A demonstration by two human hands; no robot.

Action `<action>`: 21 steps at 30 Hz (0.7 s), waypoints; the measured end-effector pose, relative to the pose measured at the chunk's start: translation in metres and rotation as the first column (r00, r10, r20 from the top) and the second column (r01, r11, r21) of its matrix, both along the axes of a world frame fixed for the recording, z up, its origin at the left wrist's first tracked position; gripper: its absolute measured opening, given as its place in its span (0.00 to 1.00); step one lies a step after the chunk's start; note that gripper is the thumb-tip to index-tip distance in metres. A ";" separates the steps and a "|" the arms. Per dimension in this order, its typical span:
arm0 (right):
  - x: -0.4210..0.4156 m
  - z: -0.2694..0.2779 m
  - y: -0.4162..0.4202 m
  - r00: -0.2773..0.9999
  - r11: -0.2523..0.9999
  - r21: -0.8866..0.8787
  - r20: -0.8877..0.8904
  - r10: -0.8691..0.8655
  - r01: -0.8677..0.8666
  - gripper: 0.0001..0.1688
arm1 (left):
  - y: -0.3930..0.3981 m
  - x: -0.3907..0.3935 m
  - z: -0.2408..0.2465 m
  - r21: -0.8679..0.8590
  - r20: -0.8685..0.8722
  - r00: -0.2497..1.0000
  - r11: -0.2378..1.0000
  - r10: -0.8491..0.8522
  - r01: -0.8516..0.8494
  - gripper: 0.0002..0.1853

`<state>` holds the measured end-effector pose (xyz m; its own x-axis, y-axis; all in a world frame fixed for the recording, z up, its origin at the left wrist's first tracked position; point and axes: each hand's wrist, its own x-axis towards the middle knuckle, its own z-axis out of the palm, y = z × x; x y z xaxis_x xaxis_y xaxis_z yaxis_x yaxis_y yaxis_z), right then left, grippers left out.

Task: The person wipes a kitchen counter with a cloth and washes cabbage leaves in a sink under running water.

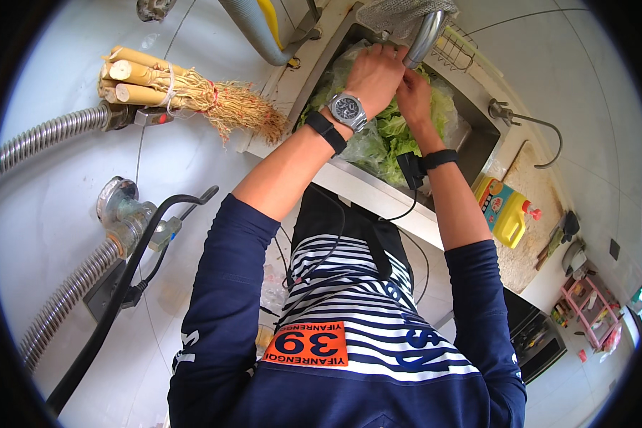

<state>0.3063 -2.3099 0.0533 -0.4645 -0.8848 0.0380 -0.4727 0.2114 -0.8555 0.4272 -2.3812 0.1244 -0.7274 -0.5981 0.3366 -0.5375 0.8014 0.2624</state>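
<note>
Leafy green vegetables [393, 128], with clear plastic film or bag [359, 144] around them, fill much of the metal sink [473, 140]. Over them, my left hand [375, 75], with a watch [348, 109] at the wrist, is at the far side of the sink by the faucet spout [425, 38]. My right hand [414, 96] is close beside it, just below the spout's end. The fingertips of both hands meet or nearly meet; what lies between them is hidden by the left hand and the spout.
A straw brush [192, 91] hangs on the wall at the left, near metal hoses. A mesh cloth [401, 16] drapes by the faucet; a wire rack [455, 51] sits behind. On the counter at right stand a yellow detergent bottle [505, 213] and a stained board [535, 208].
</note>
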 end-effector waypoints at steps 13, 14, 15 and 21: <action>0.004 0.014 0.004 0.988 0.999 -0.014 0.145 -0.045 0.047 0.14 | 0.001 0.001 -0.009 0.118 0.056 0.998 0.993 -0.017 0.011 0.07; 0.009 0.020 0.003 0.991 0.998 -0.039 0.124 -0.039 0.044 0.15 | 0.001 0.002 -0.009 0.132 0.048 0.999 0.991 -0.016 0.010 0.06; 0.007 0.018 0.003 0.990 0.999 -0.039 0.141 -0.028 0.034 0.15 | 0.000 0.002 -0.010 0.143 0.037 0.999 0.990 -0.019 0.013 0.06; -0.011 0.000 -0.006 0.984 0.997 0.029 0.168 0.060 -0.066 0.16 | -0.003 0.002 -0.008 0.180 0.043 0.999 0.984 -0.015 0.007 0.10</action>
